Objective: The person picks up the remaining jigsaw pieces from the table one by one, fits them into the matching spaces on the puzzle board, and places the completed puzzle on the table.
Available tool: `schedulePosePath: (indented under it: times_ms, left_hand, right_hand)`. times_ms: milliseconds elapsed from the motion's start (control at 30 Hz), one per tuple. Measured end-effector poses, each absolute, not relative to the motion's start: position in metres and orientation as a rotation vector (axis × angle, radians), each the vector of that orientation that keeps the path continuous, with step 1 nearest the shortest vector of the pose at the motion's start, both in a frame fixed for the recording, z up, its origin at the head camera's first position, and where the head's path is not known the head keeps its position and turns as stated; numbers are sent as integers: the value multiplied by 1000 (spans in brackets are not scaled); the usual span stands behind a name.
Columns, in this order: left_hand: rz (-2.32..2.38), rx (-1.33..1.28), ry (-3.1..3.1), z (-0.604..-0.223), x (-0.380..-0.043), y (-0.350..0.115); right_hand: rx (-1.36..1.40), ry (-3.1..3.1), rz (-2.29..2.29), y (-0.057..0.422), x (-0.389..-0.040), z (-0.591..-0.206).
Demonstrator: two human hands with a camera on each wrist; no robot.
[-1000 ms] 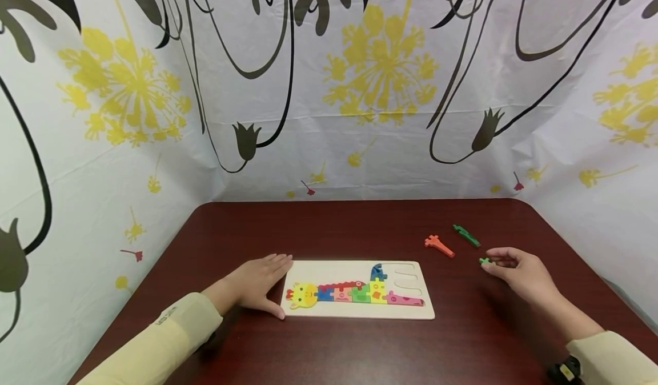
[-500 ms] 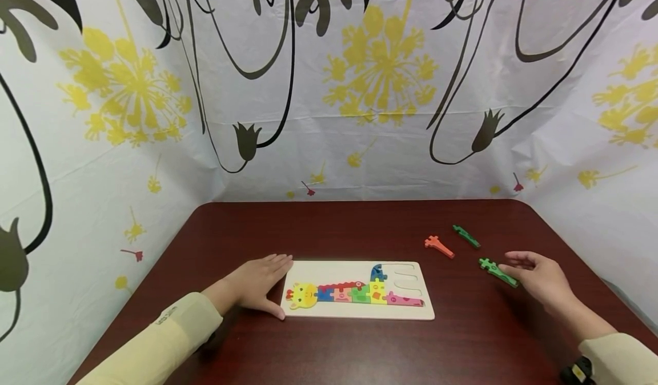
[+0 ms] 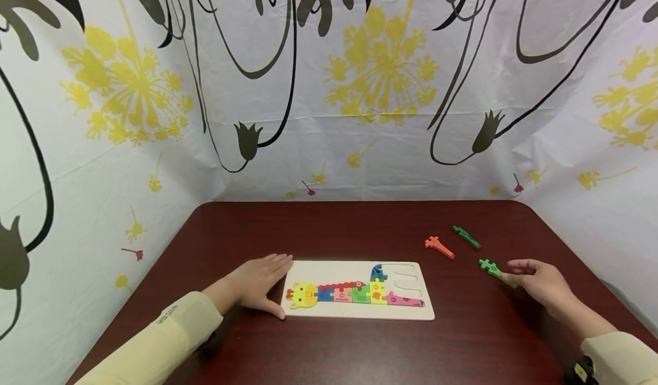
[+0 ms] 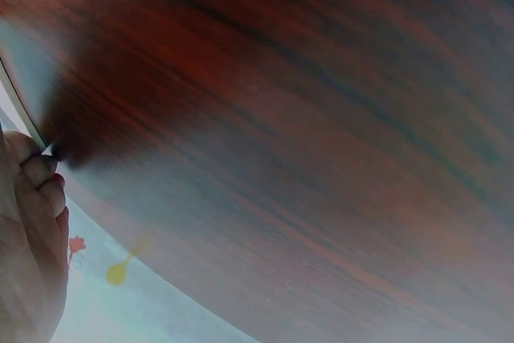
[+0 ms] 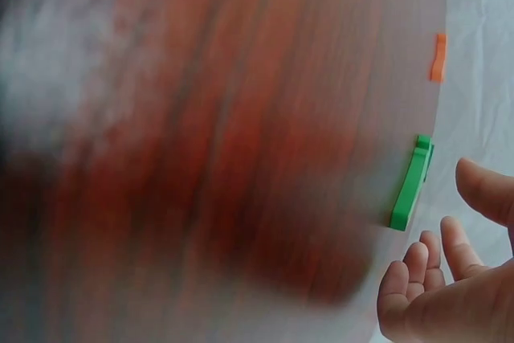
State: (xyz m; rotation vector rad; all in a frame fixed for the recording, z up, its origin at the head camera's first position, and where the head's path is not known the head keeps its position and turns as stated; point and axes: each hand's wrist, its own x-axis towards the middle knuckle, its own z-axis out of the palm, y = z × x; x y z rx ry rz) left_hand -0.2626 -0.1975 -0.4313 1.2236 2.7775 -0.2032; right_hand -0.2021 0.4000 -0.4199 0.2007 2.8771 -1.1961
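My left hand [image 3: 262,285] lies with straight fingers at the left edge of a pale wooden puzzle board [image 3: 334,309], touching it. A colourful giraffe puzzle [image 3: 360,292] fills part of this board, and outlined slots show at its upper right. On the right, my right hand [image 3: 540,285] is beside a green puzzle piece [image 3: 492,268] on the table. Its thumb overlaps the near end of that piece in the head view. The right wrist view shows thumb and fingers spread, with a gap to the green piece [image 5: 412,186].
An orange puzzle piece [image 3: 439,247] and a darker green piece [image 3: 466,236] lie farther back on the dark red-brown table [image 3: 329,351]. A white cloth with printed flowers [image 3: 380,162] hangs behind the table and along both sides.
My right hand has moved back to the right and slightly nearer, uncovering most of the near green piece, which stays in place. The left hand and board have not moved.
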Motion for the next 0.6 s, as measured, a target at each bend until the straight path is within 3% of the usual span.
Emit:
schedulePosePath:
  times_ms: [600]
  left_hand:
    - [-214, 1225, 2777, -431, -264, -197]
  right_hand:
    - [203, 2811, -1199, 406, -208, -429]
